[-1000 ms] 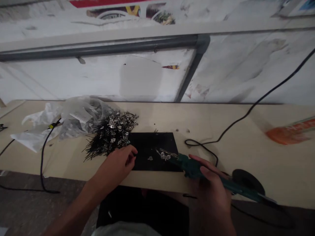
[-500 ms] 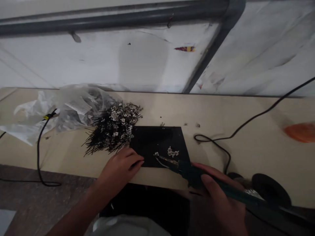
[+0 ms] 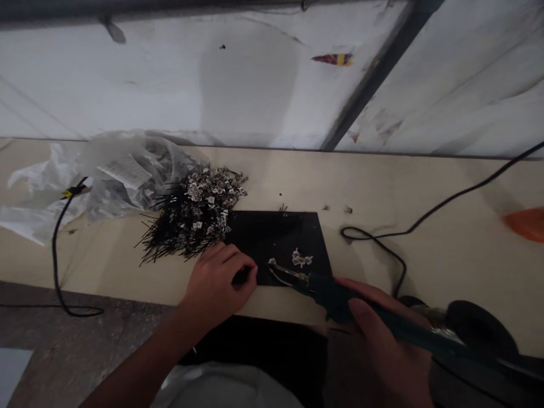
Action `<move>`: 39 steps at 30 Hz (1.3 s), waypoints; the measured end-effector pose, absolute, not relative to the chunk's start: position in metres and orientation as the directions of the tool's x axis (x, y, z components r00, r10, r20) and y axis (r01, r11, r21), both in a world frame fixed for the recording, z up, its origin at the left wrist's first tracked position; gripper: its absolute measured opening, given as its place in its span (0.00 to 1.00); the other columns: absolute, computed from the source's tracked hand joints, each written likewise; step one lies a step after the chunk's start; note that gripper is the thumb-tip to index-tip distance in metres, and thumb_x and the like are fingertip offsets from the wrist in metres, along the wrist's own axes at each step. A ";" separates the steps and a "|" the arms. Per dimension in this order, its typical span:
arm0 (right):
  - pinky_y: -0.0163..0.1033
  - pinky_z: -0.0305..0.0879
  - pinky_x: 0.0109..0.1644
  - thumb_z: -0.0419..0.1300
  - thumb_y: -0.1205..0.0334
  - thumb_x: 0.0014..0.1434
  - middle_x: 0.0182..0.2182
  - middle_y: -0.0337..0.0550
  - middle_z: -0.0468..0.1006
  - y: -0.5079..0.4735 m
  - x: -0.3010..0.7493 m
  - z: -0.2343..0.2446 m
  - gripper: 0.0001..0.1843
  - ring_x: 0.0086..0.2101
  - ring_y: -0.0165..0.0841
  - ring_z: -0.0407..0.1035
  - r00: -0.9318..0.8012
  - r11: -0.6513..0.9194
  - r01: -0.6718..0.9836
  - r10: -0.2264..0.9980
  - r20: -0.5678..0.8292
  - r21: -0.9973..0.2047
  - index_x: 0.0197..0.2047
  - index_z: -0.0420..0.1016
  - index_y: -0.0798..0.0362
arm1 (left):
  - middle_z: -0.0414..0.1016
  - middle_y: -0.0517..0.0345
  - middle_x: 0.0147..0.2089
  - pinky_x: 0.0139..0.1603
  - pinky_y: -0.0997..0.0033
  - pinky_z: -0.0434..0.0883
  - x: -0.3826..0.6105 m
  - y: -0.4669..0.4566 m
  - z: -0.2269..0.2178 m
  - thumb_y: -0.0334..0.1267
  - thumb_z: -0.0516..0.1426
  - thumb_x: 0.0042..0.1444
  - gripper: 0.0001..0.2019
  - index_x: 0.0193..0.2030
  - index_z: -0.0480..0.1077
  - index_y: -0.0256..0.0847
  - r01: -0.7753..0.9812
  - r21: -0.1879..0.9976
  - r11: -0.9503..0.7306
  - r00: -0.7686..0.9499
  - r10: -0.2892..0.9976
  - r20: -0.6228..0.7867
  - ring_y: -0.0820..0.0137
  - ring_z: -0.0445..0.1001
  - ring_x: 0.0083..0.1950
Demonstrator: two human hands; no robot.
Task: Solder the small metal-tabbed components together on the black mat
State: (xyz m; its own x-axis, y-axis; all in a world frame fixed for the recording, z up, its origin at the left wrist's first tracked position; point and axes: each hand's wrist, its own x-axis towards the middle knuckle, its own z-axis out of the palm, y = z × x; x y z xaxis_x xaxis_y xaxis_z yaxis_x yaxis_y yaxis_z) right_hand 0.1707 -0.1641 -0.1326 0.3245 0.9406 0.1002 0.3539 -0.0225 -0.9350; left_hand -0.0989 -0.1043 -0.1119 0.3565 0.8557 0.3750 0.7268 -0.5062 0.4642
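My right hand (image 3: pixel 382 340) is wrapped around a green soldering iron (image 3: pixel 335 297), its tip pointing left over a black mat (image 3: pixel 272 232). At the tip is a small metal piece (image 3: pixel 272 262). A few more small metal pieces (image 3: pixel 301 259) lie together on the mat, right of the tip. My left hand (image 3: pixel 223 277) is at the mat's left front edge, thumb and forefinger pinched together; whatever they hold is too small or dark to make out. Just behind that hand lies a heap of metal terminals with short black wires (image 3: pixel 195 212).
A clear plastic bag (image 3: pixel 127 175) with a label lies behind the heap, on the left. Black cable (image 3: pixel 382 233) runs over the table at right. A dark spool (image 3: pixel 480 328) stands right of my right hand, and an orange object (image 3: pixel 525 224) lies at the far right.
My left hand has shifted a little right toward the iron's tip, its thumb and forefinger now meeting in a rounded pinch. The iron stays over the mat; the view has tilted down slightly.
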 end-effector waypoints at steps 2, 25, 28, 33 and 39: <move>0.38 0.79 0.35 0.69 0.50 0.59 0.34 0.46 0.86 -0.162 0.170 -0.128 0.12 0.34 0.42 0.82 0.306 -0.003 0.372 0.944 0.120 -0.928 0.40 0.90 0.46 | 0.78 0.60 0.35 0.43 0.63 0.70 -0.099 -0.104 -0.112 0.30 0.60 0.62 0.04 0.35 0.75 0.41 0.729 0.463 -0.505 0.358 0.857 0.371 0.67 0.73 0.36; 0.38 0.80 0.36 0.72 0.52 0.57 0.35 0.45 0.86 -0.163 0.164 -0.127 0.09 0.34 0.41 0.82 0.384 0.002 0.317 0.914 0.130 -0.948 0.38 0.89 0.46 | 0.78 0.59 0.34 0.44 0.64 0.71 -0.097 -0.104 -0.114 0.30 0.61 0.63 0.05 0.35 0.76 0.41 0.747 0.418 -0.517 0.362 0.843 0.397 0.68 0.74 0.37; 0.37 0.79 0.35 0.72 0.52 0.57 0.35 0.45 0.86 -0.163 0.164 -0.128 0.08 0.34 0.40 0.82 0.387 0.006 0.295 0.913 0.125 -0.955 0.38 0.89 0.46 | 0.78 0.59 0.34 0.43 0.64 0.70 -0.097 -0.104 -0.113 0.31 0.60 0.63 0.05 0.35 0.76 0.41 0.749 0.414 -0.517 0.361 0.843 0.399 0.68 0.74 0.36; 0.37 0.79 0.35 0.73 0.53 0.56 0.34 0.44 0.86 -0.161 0.162 -0.124 0.07 0.34 0.40 0.82 0.387 0.015 0.285 0.913 0.129 -0.958 0.36 0.89 0.45 | 0.77 0.59 0.33 0.41 0.65 0.70 -0.096 -0.104 -0.112 0.31 0.60 0.64 0.06 0.35 0.76 0.41 0.745 0.412 -0.525 0.366 0.838 0.406 0.68 0.73 0.36; 0.38 0.79 0.37 0.72 0.53 0.57 0.35 0.45 0.86 -0.161 0.162 -0.127 0.09 0.35 0.40 0.81 0.383 0.011 0.278 0.916 0.122 -0.960 0.38 0.89 0.46 | 0.78 0.59 0.34 0.42 0.64 0.70 -0.096 -0.104 -0.113 0.30 0.61 0.63 0.05 0.35 0.76 0.41 0.751 0.408 -0.518 0.361 0.841 0.403 0.68 0.73 0.36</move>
State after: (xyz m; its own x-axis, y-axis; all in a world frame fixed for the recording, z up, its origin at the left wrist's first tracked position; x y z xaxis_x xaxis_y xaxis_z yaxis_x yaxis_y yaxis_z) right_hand 0.1619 -0.1614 -0.1272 0.3829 0.9157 0.1218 0.2782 0.0114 -0.9604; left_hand -0.0958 -0.1036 -0.1125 0.3612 0.8409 0.4030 0.7513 -0.5184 0.4083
